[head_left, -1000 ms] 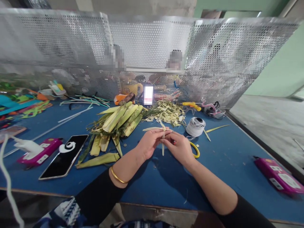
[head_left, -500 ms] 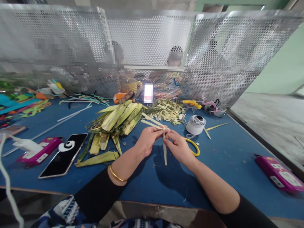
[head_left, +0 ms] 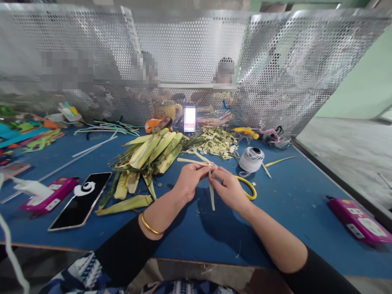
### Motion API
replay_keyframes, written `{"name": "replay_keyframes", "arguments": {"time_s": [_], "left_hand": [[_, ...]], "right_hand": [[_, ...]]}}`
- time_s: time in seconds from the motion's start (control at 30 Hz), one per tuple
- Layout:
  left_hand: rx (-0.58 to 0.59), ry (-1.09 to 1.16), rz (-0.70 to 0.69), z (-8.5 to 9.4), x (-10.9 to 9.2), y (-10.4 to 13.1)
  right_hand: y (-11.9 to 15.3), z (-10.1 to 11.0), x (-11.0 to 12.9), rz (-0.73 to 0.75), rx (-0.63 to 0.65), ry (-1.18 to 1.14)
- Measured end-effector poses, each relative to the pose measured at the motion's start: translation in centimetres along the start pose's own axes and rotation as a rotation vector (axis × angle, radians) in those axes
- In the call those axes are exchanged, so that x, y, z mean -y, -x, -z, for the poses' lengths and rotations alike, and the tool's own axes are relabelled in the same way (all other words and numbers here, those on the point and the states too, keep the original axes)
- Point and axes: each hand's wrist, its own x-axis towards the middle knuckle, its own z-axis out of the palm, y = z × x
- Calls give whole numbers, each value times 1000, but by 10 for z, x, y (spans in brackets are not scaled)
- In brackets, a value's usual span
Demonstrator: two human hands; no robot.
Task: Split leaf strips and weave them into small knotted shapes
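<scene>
My left hand [head_left: 190, 178] pinches pale corn husk strips [head_left: 212, 196] where they cross. My right hand [head_left: 228, 184] is closed on the same strips from the other side. Two strip ends stick out to the upper left, and one hangs down between the hands. Fingers hide much of the crossing. Yellow-handled scissors [head_left: 252, 190] lie partly under my right hand. To the left of my hands is a pile of corn husks [head_left: 153, 153]. A ball of white string [head_left: 251, 160] stands to the right.
Cut husk scraps [head_left: 217, 141] lie at the back, near a yellow glue gun [head_left: 246, 132]. At left are a phone [head_left: 82, 200] and a pink power strip [head_left: 50, 196]; another pink power strip [head_left: 357, 218] sits at right. A perforated metal screen [head_left: 190, 49] stands behind, with people beyond it.
The upper-left strip ends have shifted, one now lying flatter and pointing more to the left. Both hands keep their hold in nearly the same place. The view has moved slightly.
</scene>
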Motion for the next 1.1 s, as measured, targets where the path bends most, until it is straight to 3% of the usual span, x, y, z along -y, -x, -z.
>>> {"name": "replay_keyframes", "arguments": {"time_s": [0.4,0.47,0.6,0.67,0.77,0.93,1.1], "left_hand": [[-14,5,40,6,6,-4],[1,-7,75,8,3,-5],[27,53,160,10,-6,-5],[30,87,205,9,-10,-4],[24,87,251,6,-11,-2],[-29,-114,144,3,-5,-1],[-121,-308,0,4,2,-4]], "right_hand": [[2,1,2,54,61,107],[2,6,6,47,12,122],[-2,15,2,-33,-205,172],[-5,17,-4,-119,-152,139],[-7,14,-10,-205,27,57],[-4,11,-6,-209,-6,57],[0,9,-2,-83,-19,155]]}}
